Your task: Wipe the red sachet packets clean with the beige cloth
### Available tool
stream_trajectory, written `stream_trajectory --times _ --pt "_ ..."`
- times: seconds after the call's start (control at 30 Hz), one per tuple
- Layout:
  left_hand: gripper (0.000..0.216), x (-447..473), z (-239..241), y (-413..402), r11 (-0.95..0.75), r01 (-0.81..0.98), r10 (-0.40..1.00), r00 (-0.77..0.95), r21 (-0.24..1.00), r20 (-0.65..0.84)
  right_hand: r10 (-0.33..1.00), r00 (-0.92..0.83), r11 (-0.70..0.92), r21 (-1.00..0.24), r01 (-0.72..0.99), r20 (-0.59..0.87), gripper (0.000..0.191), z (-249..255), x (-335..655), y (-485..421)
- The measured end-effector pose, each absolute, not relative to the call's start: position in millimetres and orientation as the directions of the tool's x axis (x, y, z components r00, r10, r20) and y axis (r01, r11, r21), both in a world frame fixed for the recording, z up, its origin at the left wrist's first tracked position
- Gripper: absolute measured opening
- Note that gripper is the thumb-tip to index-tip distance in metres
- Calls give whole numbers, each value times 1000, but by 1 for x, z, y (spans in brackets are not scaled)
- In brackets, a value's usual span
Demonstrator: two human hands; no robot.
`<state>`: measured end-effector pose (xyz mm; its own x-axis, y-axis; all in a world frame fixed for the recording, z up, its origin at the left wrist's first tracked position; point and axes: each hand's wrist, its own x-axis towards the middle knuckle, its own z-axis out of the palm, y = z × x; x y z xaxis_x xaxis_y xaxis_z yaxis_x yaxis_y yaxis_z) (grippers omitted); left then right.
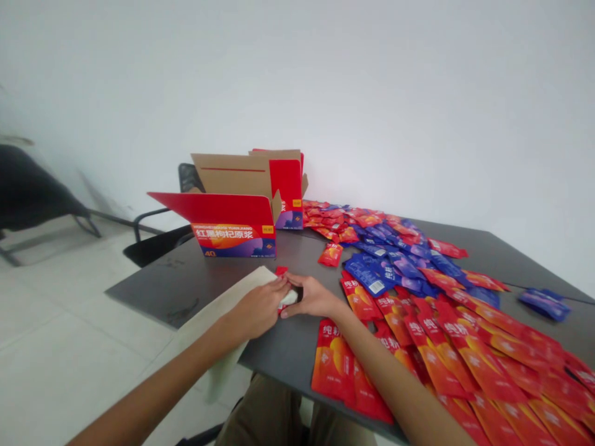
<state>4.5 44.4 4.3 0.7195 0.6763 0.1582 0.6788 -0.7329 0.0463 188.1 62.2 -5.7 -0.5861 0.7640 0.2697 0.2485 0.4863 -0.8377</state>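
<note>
My left hand is closed on a pale cloth and presses it over a small red pouch. Only the red ends of that pouch show; fingers and cloth cover the rest. From the other side my right hand curves round the pouch, fingertips at its far end and thumb at its near end. The cloth trails past the table edge on the left. Just right of my right hand lie red-orange pouches in overlapping rows, with a heap of blue pouches behind them.
An open red carton with raised flaps stands on the grey table, another carton behind it. Mixed pouches pile up by the wall. One blue pouch lies apart at the right. Black chairs stand left.
</note>
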Motion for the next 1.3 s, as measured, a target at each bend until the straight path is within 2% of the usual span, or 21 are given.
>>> stream_trajectory --times 0.1,0.23,0.3,0.47,0.67,0.87,1.07,1.23,1.3 --pt "54 6 4 38 -774 629 628 753 65 193 764 -590 484 -836 259 260 73 -6 188 62" --pt "54 5 9 57 -662 745 746 643 81 174 779 -567 477 -839 263 265 73 -1 188 60" --pt "53 5 7 59 -647 760 758 629 71 171 779 -566 475 -844 249 271 73 -1 188 59" --pt "55 7 1 38 -782 621 619 760 60 200 768 -582 484 -837 255 267 77 -7 188 63" --pt "58 6 13 56 -620 779 783 605 99 146 775 -570 483 -837 256 272 73 -3 188 61" --pt "57 8 2 36 -775 625 630 754 93 189 766 -580 492 -834 252 277 75 -10 188 64" --pt "57 7 8 57 -609 790 790 595 75 149 770 -576 480 -843 242 273 73 -3 188 60" --pt "55 8 1 33 -748 662 656 732 35 181 772 -577 486 -833 264 267 76 -7 188 63" --pt "55 7 1 33 -747 664 659 730 36 181 768 -581 491 -830 265 269 74 -7 188 63"
